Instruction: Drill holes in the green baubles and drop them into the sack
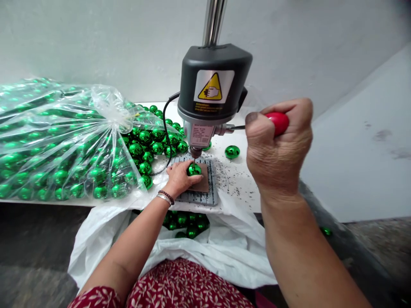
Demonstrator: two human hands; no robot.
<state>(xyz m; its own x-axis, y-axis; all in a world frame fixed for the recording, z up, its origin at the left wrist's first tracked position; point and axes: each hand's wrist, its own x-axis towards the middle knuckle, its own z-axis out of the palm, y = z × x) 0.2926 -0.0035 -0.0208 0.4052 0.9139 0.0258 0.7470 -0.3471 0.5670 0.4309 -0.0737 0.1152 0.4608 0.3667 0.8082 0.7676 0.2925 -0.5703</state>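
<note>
My left hand (pixel 182 177) is closed round a shiny green ball (pixel 194 170), which rests on a brown board (pixel 203 182) over the grey machine base (pixel 212 197). Directly above the ball is the chuck (pixel 195 152) of a dark drill press (pixel 214 81) with a yellow warning label; a thin bit seems to meet the ball's top. My right hand (pixel 278 145) is wrapped round the red knob (pixel 278 123) of the drill press lever, right of the machine head. Part of the knob is hidden by the fingers.
A tied clear plastic bag (pixel 111 113) full of green balls lies at left, with loose balls (pixel 145 137) beside it. One ball (pixel 232 152) sits right of the base among dark shavings. Below the table edge, a white sack (pixel 224 252) holds more balls. A black cable (pixel 164 124) loops left of the drill.
</note>
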